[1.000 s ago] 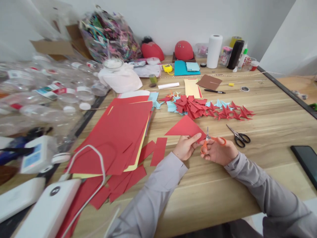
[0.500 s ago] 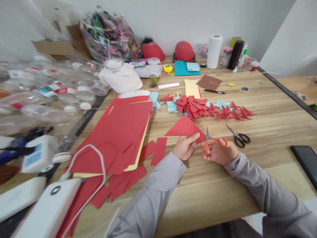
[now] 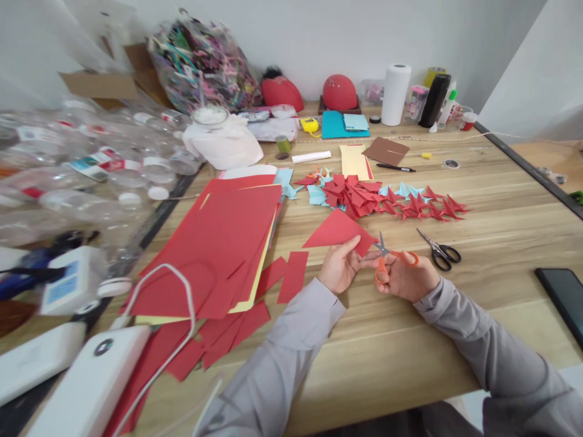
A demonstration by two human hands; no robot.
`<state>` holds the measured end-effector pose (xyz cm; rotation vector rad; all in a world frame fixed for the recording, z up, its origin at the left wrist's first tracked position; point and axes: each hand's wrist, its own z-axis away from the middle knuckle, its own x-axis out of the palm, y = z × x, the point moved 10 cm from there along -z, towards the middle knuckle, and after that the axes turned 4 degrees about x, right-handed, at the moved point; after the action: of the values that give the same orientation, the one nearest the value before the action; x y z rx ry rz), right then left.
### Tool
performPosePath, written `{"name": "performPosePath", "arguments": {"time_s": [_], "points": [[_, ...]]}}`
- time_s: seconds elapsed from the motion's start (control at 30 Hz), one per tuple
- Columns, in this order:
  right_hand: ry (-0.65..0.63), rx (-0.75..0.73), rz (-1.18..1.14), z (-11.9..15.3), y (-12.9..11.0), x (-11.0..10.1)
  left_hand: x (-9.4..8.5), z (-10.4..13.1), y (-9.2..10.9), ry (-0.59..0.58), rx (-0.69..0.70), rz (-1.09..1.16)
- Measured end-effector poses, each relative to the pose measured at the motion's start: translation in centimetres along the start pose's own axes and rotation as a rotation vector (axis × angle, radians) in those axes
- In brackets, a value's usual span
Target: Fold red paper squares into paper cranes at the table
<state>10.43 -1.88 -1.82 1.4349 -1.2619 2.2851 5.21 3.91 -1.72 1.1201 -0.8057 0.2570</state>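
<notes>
My left hand (image 3: 340, 264) pinches a folded triangle of red paper (image 3: 334, 229) near its right corner, thumb on top. Orange-handled scissors (image 3: 382, 258) are in my right hand (image 3: 412, 279), fingers in the loops. Their blades are parted and lie at the right corner of the paper. Behind the paper spreads a pile of red and light blue folded paper pieces (image 3: 353, 194). To the left lies a stack of large red sheets (image 3: 218, 237), with smaller red rectangles (image 3: 292, 277) beside it.
Black-handled scissors (image 3: 441, 250) lie right of my hand, and a phone (image 3: 562, 297) is at the right edge. A white power bank (image 3: 91, 382) with a cable sits front left. Plastic bottles (image 3: 100, 176) crowd the left side. A white cylinder (image 3: 395, 94) stands at the back.
The scissor blades have spread wider at the paper's corner. The red triangle has tilted slightly in my left hand, and its right corner has shifted a little.
</notes>
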Motion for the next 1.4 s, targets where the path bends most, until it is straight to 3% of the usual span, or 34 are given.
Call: {"name": "performPosePath", "arguments": {"time_s": [0.4, 0.7, 1.17, 1.4], "points": [[-0.029, 0.027, 0.005, -0.1, 0.3, 0.4, -0.9, 0.4, 0.6, 0.109, 0.079, -0.031], [0.004, 0.011, 0.031, -0.1, 0.2, 0.1, -0.4, 0.5, 0.2, 0.039, 0.064, -0.122], [-0.092, -0.030, 0.046, 0.0, 0.1, 1.5, 0.1, 0.6, 0.6, -0.048, 0.083, -0.165], [-0.074, -0.033, 0.046, 0.1, 0.1, 1.4, 0.2, 0.7, 0.6, -0.078, 0.073, -0.148]]}}
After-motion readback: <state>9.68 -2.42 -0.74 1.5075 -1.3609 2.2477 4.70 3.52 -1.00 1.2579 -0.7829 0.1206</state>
